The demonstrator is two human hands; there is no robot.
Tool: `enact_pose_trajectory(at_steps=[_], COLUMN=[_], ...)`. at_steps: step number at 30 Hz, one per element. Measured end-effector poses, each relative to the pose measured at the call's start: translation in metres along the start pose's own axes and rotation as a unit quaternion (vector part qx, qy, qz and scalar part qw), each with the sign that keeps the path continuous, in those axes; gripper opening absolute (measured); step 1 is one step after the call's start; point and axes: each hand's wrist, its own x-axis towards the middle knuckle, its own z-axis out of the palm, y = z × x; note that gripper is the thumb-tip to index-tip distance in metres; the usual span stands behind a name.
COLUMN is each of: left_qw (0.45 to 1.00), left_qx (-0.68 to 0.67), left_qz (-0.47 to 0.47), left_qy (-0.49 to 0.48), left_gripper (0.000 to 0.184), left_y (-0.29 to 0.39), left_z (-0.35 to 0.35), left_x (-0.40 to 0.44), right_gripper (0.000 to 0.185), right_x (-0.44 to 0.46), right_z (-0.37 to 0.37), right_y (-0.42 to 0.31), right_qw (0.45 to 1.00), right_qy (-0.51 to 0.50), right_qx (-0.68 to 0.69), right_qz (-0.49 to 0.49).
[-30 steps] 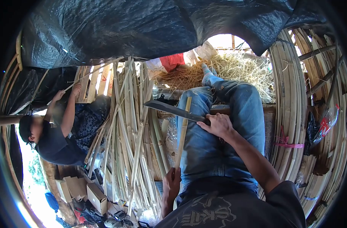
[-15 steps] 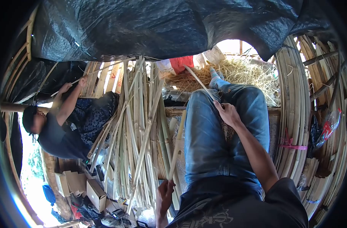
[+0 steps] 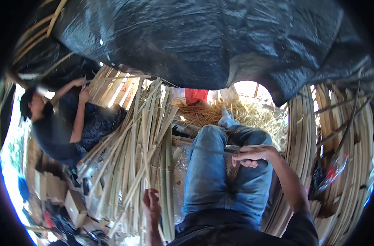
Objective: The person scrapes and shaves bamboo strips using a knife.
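Note:
My right hand is closed around the dark handle of a long knife, held above my thighs. The blade points left and is blurred by motion. To the left, my left hand is low beside the pile of bamboo strips, its fingers curled at the lower end of a bamboo strip. That strip runs up and away over the pile; the grip itself is partly hidden.
A co-worker sits at the left with both hands raised. Straw lies beyond my feet. Bundled bamboo slats and a plastic bottle are on the right. Black sheeting hangs ahead; cardboard boxes stand lower left.
My left hand has moved left with the bamboo strip, to the pile. My right hand has come closer to me, and what it holds has turned to point left. The view has shifted.

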Motion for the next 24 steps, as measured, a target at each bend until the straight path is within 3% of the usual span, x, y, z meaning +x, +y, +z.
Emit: enact_pose_trajectory(at_steps=[2,4,7,10,16,19,20,22,24], left_qw=[0.998,0.998,0.998,0.997,0.997,0.998,0.998,0.998,0.996], left_qx=[-0.014,0.028,0.024,0.01,0.008,0.038,0.033,0.026,0.054], left_qz=[-0.066,-0.038,-0.056,-0.079,-0.065,-0.049,-0.045,-0.05,-0.065], left_qy=[0.013,0.03,0.022,-0.015,-0.045,-0.027,-0.007,0.014,0.033], left_gripper=[0.045,0.047,0.048,0.047,0.046,0.046,0.046,0.047,0.046], left_y=[0.009,0.01,0.003,0.008,0.001,0.0,-0.002,0.0,0.006], left_z=[-0.006,-0.005,0.003,0.015,0.028,0.021,0.017,0.008,0.001], left_x=[-0.005,-0.009,-0.018,-0.022,-0.01,-0.001,-0.001,-0.007,-0.009], right_gripper=[0.048,0.046,0.041,0.046,0.041,0.048,0.048,0.049,0.049], right_x=[-0.01,-0.019,-0.02,-0.01,-0.017,-0.01,-0.008,-0.009,-0.005], right_z=[-0.024,-0.044,-0.034,-0.021,0.014,0.007,-0.004,-0.03,-0.057], right_y=[0.004,0.015,0.026,0.035,-0.011,-0.039,-0.051,-0.07,-0.088], right_qw=[0.997,0.997,0.964,0.906,0.971,0.998,0.998,0.99,0.984], right_qy=[-0.028,0.028,0.253,0.422,0.24,0.045,0.043,0.028,0.088], right_qx=[-0.025,0.04,0.079,-0.016,0.012,0.001,-0.006,0.028,-0.012], right_qz=[0.062,0.056,-0.008,-0.025,0.0,0.042,0.041,0.137,0.153])
